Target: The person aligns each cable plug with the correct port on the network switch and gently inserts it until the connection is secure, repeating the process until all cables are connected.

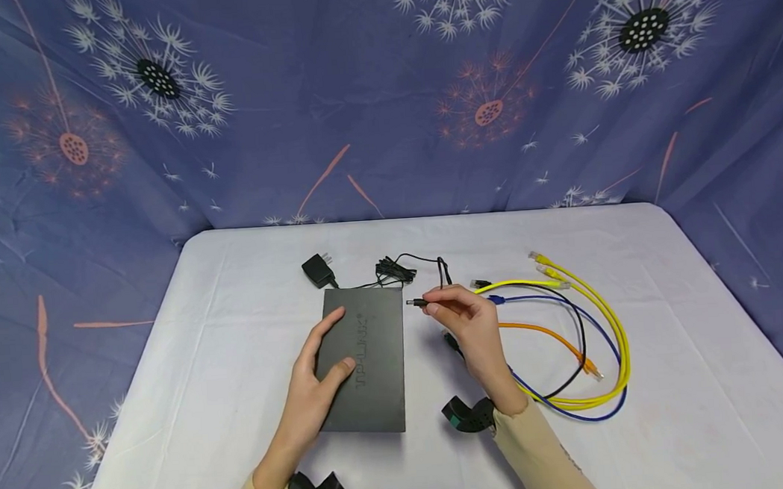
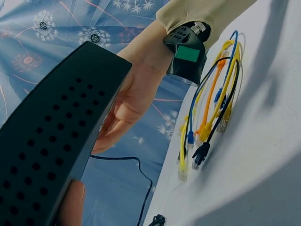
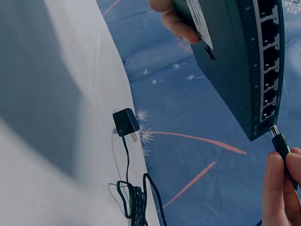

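My left hand [image 1: 306, 392] grips a dark TP-LINK network switch [image 1: 382, 365] by its left side, the thumb lying across the lettered face. It is held up off the table. In the right wrist view, a row of Ethernet ports [image 3: 270, 56] runs along one edge, with a small power jack [image 3: 266, 125] at the row's end. Thumb and fingers of my right hand [image 1: 474, 337] pinch a black barrel plug [image 3: 281, 145]. Its metal tip points at the jack from very close; in the head view a small gap separates plug and switch.
A black power adapter [image 1: 318, 271] lies behind the switch, its cord tied in a bundle [image 1: 395, 270] and leading to the plug. To the right, partly behind my right hand, lie coiled network cables: yellow [image 1: 623, 350], blue [image 1: 604, 417], orange [image 1: 548, 330] and black [image 1: 581, 330].
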{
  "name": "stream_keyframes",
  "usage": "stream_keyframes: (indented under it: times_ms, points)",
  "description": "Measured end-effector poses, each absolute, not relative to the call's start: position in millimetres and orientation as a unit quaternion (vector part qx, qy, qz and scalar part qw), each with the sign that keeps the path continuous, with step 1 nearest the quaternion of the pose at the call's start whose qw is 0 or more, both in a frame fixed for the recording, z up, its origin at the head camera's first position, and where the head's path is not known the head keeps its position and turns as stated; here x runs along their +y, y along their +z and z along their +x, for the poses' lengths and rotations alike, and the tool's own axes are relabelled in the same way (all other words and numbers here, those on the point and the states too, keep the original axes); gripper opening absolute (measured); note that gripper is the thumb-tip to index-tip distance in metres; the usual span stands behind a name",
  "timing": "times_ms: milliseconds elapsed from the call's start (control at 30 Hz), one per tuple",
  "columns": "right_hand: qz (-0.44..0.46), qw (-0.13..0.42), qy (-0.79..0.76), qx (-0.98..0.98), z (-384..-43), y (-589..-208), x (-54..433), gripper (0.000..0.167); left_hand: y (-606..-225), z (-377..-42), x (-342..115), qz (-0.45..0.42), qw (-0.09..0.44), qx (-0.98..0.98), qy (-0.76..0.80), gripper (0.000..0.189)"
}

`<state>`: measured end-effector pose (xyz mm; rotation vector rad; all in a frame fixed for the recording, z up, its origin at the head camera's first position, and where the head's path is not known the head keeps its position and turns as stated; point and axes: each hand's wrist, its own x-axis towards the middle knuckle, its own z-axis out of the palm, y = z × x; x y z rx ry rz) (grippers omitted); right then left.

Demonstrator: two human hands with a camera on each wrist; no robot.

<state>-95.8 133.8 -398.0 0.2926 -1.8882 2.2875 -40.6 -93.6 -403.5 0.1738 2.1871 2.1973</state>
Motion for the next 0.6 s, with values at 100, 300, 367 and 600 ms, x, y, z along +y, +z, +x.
stream_keyframes:
  times_ms: [100,300,367,600]
  points:
    - [0.099,0.085,0.766,-0.629,-96.2,-398.2,133.2,0.013,-403.2,-40.2,-92.7,0.056,0.019,0.706,0.706,0.063]
    - [0.103,0.098,0.77,-0.622,-97.3,-400.3,131.5,0.012,-402.5,-38.9,-90.6,0.054,0.025,0.708,0.703,0.063]
    - [0.104,0.101,0.771,-0.62,-97.4,-401.0,130.9,0.012,-402.4,-38.6,-89.9,0.054,0.026,0.708,0.703,0.063]
    - [0.102,0.107,0.766,-0.626,-97.3,-402.1,130.1,0.013,-402.4,-38.2,-87.7,0.056,0.024,0.711,0.701,0.064]
